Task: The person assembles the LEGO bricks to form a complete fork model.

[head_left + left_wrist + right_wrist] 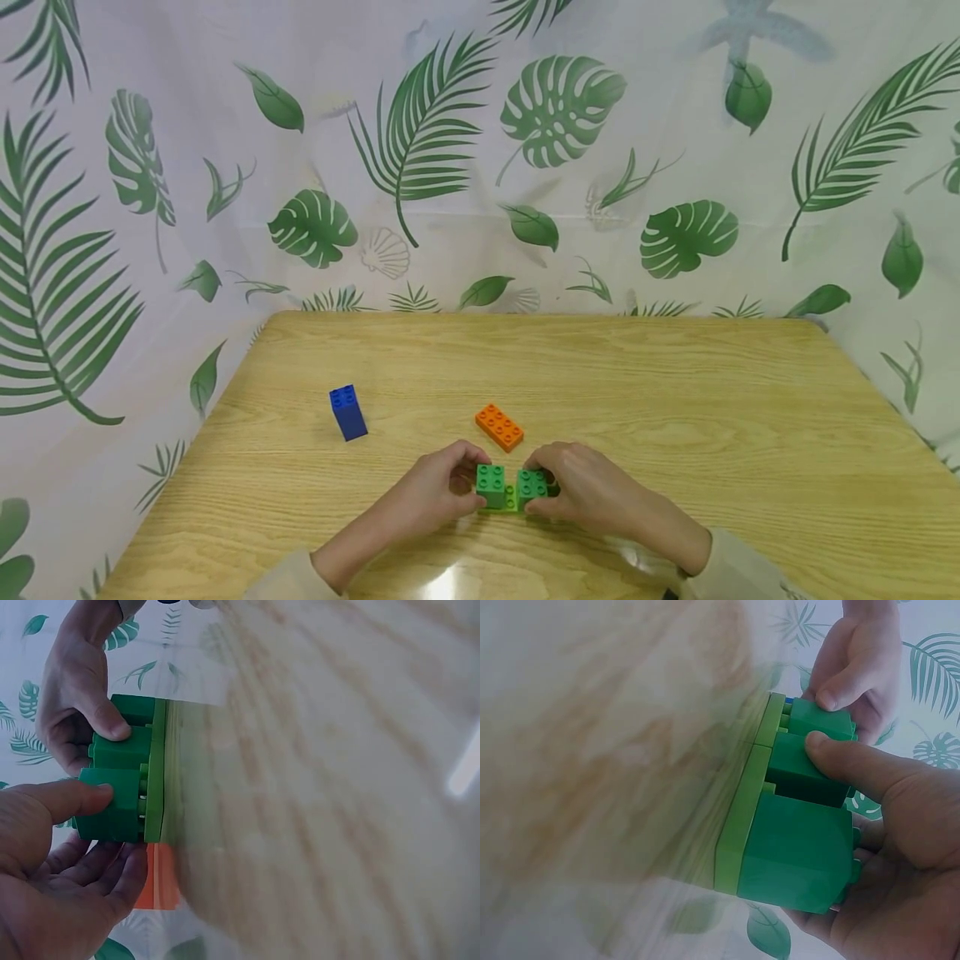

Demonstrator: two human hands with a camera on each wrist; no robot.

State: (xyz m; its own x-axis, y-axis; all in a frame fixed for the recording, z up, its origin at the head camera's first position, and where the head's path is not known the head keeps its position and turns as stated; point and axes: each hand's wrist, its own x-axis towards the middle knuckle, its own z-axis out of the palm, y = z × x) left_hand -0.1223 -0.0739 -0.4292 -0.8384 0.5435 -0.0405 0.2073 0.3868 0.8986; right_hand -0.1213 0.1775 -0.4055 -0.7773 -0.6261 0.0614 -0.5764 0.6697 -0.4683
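Observation:
My left hand (450, 486) pinches a green block (491, 487), thumb on the near side and fingers behind. In the left wrist view, studs show in a narrow gap between this block (109, 814) and the light green flat base (156, 787). With thumb and fingers, my right hand (588, 492) grips a second green block (532, 487) on the base. A third green block (799, 851) stands on the base's right end, mostly hidden by the right hand in the head view. A seam crosses the base (745, 810) in the right wrist view.
An orange flat brick (499, 427) lies on the wooden table (675, 383) just behind the hands. Farther left, a tall blue block (348, 412) stands upright. Leaf-patterned cloth (450, 167) hangs behind the table and at its sides.

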